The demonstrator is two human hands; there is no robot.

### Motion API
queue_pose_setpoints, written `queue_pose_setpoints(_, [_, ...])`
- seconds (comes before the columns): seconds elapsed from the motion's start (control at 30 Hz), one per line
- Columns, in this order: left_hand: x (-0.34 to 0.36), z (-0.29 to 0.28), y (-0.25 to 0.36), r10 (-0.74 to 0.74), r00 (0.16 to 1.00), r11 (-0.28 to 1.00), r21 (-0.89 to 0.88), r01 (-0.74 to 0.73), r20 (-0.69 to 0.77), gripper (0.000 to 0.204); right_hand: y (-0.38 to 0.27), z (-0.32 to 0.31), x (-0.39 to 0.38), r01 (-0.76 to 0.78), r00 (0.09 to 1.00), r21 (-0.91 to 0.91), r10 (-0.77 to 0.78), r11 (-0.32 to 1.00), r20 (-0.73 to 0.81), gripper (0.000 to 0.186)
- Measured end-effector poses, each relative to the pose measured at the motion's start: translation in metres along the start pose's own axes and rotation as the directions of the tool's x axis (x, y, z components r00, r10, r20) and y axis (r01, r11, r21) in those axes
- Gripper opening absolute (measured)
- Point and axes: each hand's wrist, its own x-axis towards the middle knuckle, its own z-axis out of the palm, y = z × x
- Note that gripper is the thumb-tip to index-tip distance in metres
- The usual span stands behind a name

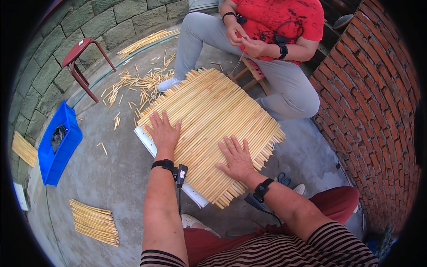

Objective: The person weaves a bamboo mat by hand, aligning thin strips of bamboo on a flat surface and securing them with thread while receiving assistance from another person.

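Observation:
A wide mat of pale yellow stalks (209, 120), laid side by side, rests on a white board (194, 196) in front of me. Its stalk ends are uneven along the edges. My left hand (163, 133) lies flat on the mat near its left edge, fingers spread. Toward the right front edge, my right hand (235, 159) also presses flat on the stalks with fingers apart. Neither hand holds anything. Both wrists wear black straps with small devices and cables.
A seated person (275, 35) opposite holds a thin thread. Cut stalk pieces (144, 86) litter the floor. A blue bin (60, 142) with a black bag, a red stool (80, 51) and a stalk bundle (94, 221) lie left. Blue-handled scissors (283, 179) are at right; a brick wall (369, 102) stands beyond.

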Motion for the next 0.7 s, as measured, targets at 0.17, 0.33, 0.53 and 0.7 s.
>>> queue_pose_setpoints(0.17, [-0.0004, -0.0017, 0.0005, -0.004, 1.000, 1.000, -0.022, 0.004, 0.006, 0.085, -0.0002, 0.0005, -0.0002, 0.005, 1.000, -0.001, -0.005, 1.000, -0.013, 0.086])
queue_pose_setpoints(0.33, [-0.0014, -0.0022, 0.0000, 0.002, 1.000, 0.999, -0.052, -0.002, 0.008, 0.084, 0.0002, 0.0013, 0.0001, 0.007, 1.000, -0.006, -0.007, 1.000, -0.018, 0.085])
queue_pose_setpoints(0.53, [0.0005, 0.0024, -0.0014, -0.003, 1.000, 0.998, -0.056, 0.003, -0.001, 0.085, 0.0005, 0.0030, 0.0011, 0.003, 1.000, 0.009, -0.003, 1.000, -0.015, 0.087])
queue_pose_setpoints(0.7, [0.0009, 0.0041, -0.0020, 0.003, 1.000, 0.998, -0.058, -0.005, -0.024, 0.085, -0.0005, -0.0002, 0.0014, -0.001, 1.000, 0.008, 0.001, 1.000, 0.004, 0.087])
